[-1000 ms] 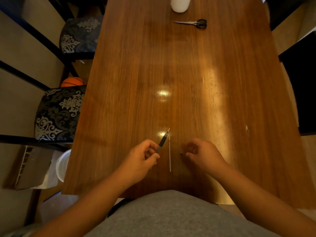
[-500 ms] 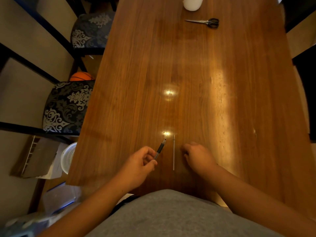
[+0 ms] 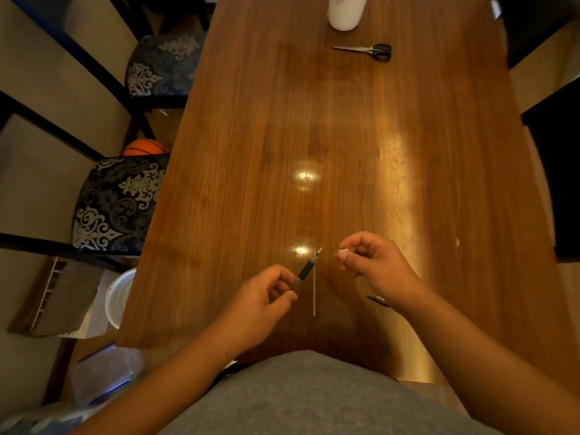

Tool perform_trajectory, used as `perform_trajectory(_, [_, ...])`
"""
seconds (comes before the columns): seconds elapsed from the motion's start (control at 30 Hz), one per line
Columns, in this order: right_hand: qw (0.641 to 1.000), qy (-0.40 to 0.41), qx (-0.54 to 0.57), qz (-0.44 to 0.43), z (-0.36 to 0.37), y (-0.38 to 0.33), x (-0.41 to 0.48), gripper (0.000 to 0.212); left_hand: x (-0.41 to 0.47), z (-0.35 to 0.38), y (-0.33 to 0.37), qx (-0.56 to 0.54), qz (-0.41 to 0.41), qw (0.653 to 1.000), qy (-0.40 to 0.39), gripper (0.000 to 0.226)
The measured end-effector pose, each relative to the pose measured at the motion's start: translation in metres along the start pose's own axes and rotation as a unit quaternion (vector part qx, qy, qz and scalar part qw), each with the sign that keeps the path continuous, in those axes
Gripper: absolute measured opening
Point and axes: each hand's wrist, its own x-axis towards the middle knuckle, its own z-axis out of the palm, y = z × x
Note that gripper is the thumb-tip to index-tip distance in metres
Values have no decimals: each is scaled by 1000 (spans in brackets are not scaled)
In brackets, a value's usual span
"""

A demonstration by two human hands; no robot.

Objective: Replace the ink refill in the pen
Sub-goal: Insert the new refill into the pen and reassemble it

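My left hand grips a pen by its lower barrel; its black grip and thin metal tip point up and to the right. A thin pale refill lies straight on the wooden table just right of the pen. My right hand is raised right of the pen tip, its fingers pinched on a small pale piece that I cannot identify. A small dark part lies on the table beside my right wrist.
Black-handled scissors and a white container sit at the far end of the table. Patterned chairs stand along the left side, with an orange ball and a white basket on the floor.
My right hand has lifted off the table and moved up and right, now pinching a small pale piece. A small dark part now shows on the table by its wrist. My left hand keeps the pen.
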Motion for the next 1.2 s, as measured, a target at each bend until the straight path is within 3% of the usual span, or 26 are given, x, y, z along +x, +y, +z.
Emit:
perform_trajectory(0.3, [992,13,115,-55,-5,-42,-21,2,9,9,31,-13,59,998,-12,32])
perform_trajectory(0.57, [993,19,98,-67,-9,-45,-28,6,14,12,48,-19,88,996,-26,28])
perform_trajectory(0.73, [993,14,89,-72,-8,-47,-30,1,13,10,55,-23,80,996,-40,29])
perform_trajectory(0.93, [992,18,99,-80,-6,-60,-31,20,13,3,57,-138,32,984,-109,31])
perform_trajectory(1.2, [991,27,106,-82,-2,-67,-26,22,18,-1,60,-140,46,985,-95,30])
